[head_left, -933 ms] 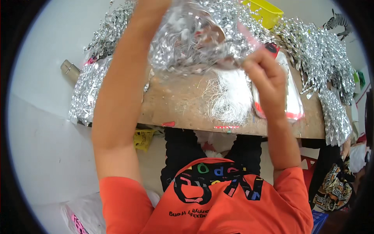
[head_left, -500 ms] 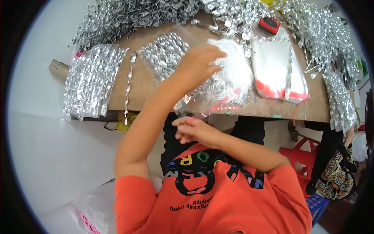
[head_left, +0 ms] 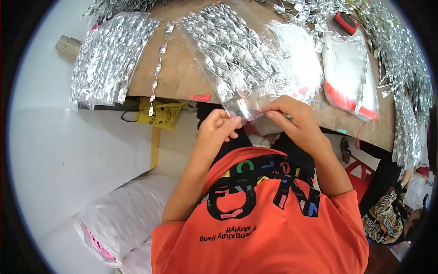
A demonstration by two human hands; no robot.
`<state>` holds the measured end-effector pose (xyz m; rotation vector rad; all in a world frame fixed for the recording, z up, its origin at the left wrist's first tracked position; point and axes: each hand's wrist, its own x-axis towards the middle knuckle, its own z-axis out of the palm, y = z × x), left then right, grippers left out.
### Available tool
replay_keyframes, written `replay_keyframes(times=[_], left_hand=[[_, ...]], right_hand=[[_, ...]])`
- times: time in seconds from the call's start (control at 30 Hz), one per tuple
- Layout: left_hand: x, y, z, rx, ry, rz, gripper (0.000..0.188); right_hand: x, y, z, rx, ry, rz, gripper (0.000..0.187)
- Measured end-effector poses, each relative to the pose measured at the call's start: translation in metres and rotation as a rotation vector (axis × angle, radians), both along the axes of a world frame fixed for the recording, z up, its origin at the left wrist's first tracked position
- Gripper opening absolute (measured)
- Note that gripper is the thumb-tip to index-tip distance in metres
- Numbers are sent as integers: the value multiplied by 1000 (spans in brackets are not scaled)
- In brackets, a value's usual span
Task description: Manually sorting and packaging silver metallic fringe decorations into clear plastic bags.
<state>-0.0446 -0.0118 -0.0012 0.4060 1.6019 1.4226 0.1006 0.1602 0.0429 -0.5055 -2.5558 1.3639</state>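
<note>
A clear plastic bag (head_left: 246, 111) filled with twisted silver strips (head_left: 223, 45) lies on the table, its near end hanging over the front edge. My left hand (head_left: 216, 130) is closed in a pinch on the left corner of that end. At the right corner, my right hand (head_left: 294, 121) grips the same bag between thumb and forefinger. The bag's mouth is stretched between the two hands. To its right lies a bundle of fine white strings (head_left: 301, 64), partly beside the bag's edge.
A filled bag of silver strips (head_left: 112, 59) and a single twisted strip (head_left: 159, 66) lie on the brown table (head_left: 180, 82) at left. Rightward are a stack of clear bags (head_left: 344, 68) with red edges and a red-black box (head_left: 346, 23). Silver strands (head_left: 401, 64) drape over the right side.
My left hand has come back from above the strips to the bag's near end. My right hand has moved right and up onto the bag. The whole view has shifted.
</note>
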Motion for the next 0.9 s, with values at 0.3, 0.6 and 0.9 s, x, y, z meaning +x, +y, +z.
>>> replay_keyframes(times=[0.3, 0.6, 0.9], left_hand=[[-1, -4, -8, 5, 2, 45, 14], [0, -6, 1, 63, -44, 70, 13], [-2, -7, 0, 147, -50, 20, 11]], right_hand=[[11, -36, -30, 12, -89, 145, 28], [-21, -21, -64, 399, 327, -11, 34], [-41, -24, -39, -558, 130, -304, 16]])
